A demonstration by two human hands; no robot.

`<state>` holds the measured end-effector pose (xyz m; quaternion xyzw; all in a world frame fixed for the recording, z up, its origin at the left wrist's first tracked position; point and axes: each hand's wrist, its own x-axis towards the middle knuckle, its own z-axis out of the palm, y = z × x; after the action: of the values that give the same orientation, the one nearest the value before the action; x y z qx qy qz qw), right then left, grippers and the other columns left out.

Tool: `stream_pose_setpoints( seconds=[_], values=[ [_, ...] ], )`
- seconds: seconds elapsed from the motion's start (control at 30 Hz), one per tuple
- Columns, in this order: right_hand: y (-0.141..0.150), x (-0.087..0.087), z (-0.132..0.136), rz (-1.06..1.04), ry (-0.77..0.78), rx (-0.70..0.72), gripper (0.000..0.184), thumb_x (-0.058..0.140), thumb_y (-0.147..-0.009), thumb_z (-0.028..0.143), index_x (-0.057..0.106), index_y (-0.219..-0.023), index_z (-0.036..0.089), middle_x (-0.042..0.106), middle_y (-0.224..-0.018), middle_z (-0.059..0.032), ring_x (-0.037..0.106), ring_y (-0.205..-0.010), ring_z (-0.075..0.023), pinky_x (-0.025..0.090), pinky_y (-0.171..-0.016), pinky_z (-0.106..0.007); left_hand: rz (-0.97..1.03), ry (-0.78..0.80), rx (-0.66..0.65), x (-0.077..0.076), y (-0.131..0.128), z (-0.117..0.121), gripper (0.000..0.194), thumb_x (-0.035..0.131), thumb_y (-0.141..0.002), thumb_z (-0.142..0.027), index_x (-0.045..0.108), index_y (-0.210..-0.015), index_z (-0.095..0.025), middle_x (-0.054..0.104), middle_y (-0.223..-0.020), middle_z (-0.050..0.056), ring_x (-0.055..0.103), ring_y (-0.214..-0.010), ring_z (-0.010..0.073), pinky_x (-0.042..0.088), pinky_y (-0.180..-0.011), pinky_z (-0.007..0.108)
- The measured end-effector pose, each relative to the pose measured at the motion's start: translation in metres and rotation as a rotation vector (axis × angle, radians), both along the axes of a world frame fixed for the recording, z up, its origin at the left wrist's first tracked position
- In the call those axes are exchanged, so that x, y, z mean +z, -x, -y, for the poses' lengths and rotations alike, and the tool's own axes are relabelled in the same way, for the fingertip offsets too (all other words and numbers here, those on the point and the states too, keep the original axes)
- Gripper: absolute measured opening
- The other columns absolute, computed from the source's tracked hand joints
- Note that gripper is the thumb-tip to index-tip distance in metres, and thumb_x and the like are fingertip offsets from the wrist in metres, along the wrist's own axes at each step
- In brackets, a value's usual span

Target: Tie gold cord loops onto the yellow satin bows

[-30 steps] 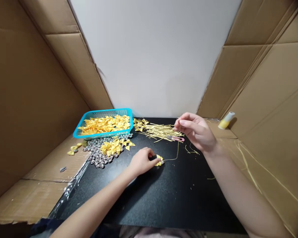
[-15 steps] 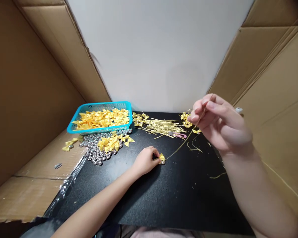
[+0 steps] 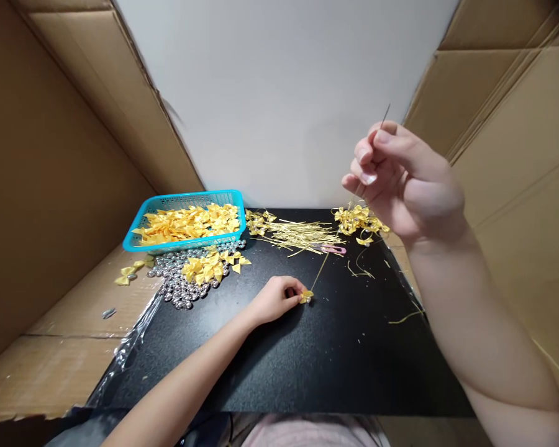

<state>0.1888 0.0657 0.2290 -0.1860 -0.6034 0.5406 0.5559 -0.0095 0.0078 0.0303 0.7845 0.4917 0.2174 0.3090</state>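
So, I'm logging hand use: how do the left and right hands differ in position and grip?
The left hand is low, by the black tabletop; the right hand is raised well above it. The left hand pinches a yellow bow, while the right hand holds a thin, needle-like piece. Both grip between thumb and fingers.

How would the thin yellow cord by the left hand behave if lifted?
The thin yellow cord is probably floppy, since similar loose strands lie curved on the black tabletop. It is likely light, being so slender. Tugging it might move the yellow fabric bow, where it seems to end.
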Motion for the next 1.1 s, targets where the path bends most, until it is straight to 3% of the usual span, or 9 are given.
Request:
stream_pose_setpoints(
  seconds=[0.2, 0.3, 0.4, 0.5, 0.63, 0.73, 0.9, 1.1],
  values=[
    [-0.011, -0.007, 0.002, 0.044, -0.019, -0.068, 0.017, 0.069, -0.082, 0.033, 0.058, -0.074, 0.024, 0.049, -0.069, 0.0043, 0.053, -0.060, -0.0075, 0.056, -0.068, -0.024, -0.125, -0.205, -0.056, -0.008, 0.000, 0.004, 0.019, 0.054, -0.089, -0.012, 0.070, -0.082, -0.018, 0.068, -0.086, 0.005, 0.061, -0.080, 0.0147, 0.047, -0.073, 0.023],
    [-0.017, -0.012, 0.002, 0.071, -0.034, -0.108, 0.016, 0.067, -0.084, 0.032, 0.057, -0.074, 0.023, 0.047, -0.068, 0.0044, 0.051, -0.057, -0.0072, 0.056, -0.066, -0.025, -0.206, -0.277, -0.068, -0.018, -0.003, 0.007, 0.021, 0.051, -0.091, -0.016, 0.069, -0.080, -0.017, 0.066, -0.083, 0.007, 0.058, -0.079, 0.0173, 0.047, -0.072, 0.026],
    [-0.023, -0.015, 0.000, 0.096, -0.036, -0.138, 0.018, 0.066, -0.085, 0.031, 0.056, -0.072, 0.023, 0.046, -0.068, 0.0042, 0.052, -0.059, -0.0075, 0.055, -0.066, -0.026, -0.248, -0.313, -0.067, -0.022, -0.005, 0.013, 0.021, 0.049, -0.090, -0.014, 0.070, -0.090, -0.017, 0.066, -0.085, 0.009, 0.057, -0.079, 0.0198, 0.047, -0.072, 0.030],
    [-0.029, -0.017, -0.001, 0.088, 0.007, -0.141, 0.017, 0.066, -0.083, 0.030, 0.055, -0.072, 0.023, 0.047, -0.068, 0.0042, 0.052, -0.059, -0.0076, 0.055, -0.068, -0.026, -0.249, -0.322, -0.047, -0.016, 0.002, 0.018, 0.029, 0.049, -0.086, -0.010, 0.068, -0.107, -0.017, 0.067, -0.092, 0.009, 0.058, -0.082, 0.0216, 0.048, -0.074, 0.033],
    [-0.033, -0.025, 0.002, 0.043, 0.121, -0.090, 0.011, 0.068, -0.079, 0.025, 0.058, -0.074, 0.023, 0.048, -0.066, 0.0046, 0.050, -0.058, -0.0073, 0.055, -0.068, -0.023, -0.203, -0.311, 0.071, 0.002, 0.021, 0.012, 0.030, 0.045, -0.091, -0.015, 0.063, -0.115, -0.015, 0.065, -0.104, 0.012, 0.057, -0.097, 0.0248, 0.047, -0.086, 0.040],
    [-0.031, -0.033, 0.006, 0.014, 0.175, -0.054, 0.010, 0.068, -0.077, 0.022, 0.059, -0.073, 0.021, 0.050, -0.066, 0.0041, 0.050, -0.059, -0.0071, 0.055, -0.066, -0.021, -0.180, -0.247, 0.023, 0.011, 0.026, -0.001, 0.022, 0.055, -0.090, -0.027, 0.067, -0.105, -0.017, 0.067, -0.103, 0.010, 0.058, -0.096, 0.0248, 0.046, -0.087, 0.040],
    [-0.031, -0.037, 0.029, 0.018, 0.216, 0.036, 0.010, 0.067, -0.079, 0.019, 0.061, -0.071, 0.019, 0.052, -0.066, 0.0032, 0.049, -0.056, -0.0069, 0.054, -0.062, -0.021, -0.138, -0.106, -0.140, 0.005, 0.009, -0.018, 0.014, 0.067, -0.084, -0.027, 0.073, -0.094, -0.020, 0.069, -0.090, 0.005, 0.063, -0.087, 0.0186, 0.047, -0.079, 0.027],
    [-0.052, -0.038, 0.075, 0.014, 0.286, 0.138, 0.009, 0.070, -0.081, 0.024, 0.064, -0.074, 0.021, 0.051, -0.063, 0.0026, 0.045, -0.050, -0.0076, 0.053, -0.054, -0.022, -0.101, 0.016, -0.064, -0.002, -0.003, -0.030, 0.023, 0.076, -0.074, -0.026, 0.073, -0.094, -0.016, 0.066, -0.074, 0.001, 0.057, -0.064, 0.0137, 0.042, -0.060, 0.022]
  ],
)
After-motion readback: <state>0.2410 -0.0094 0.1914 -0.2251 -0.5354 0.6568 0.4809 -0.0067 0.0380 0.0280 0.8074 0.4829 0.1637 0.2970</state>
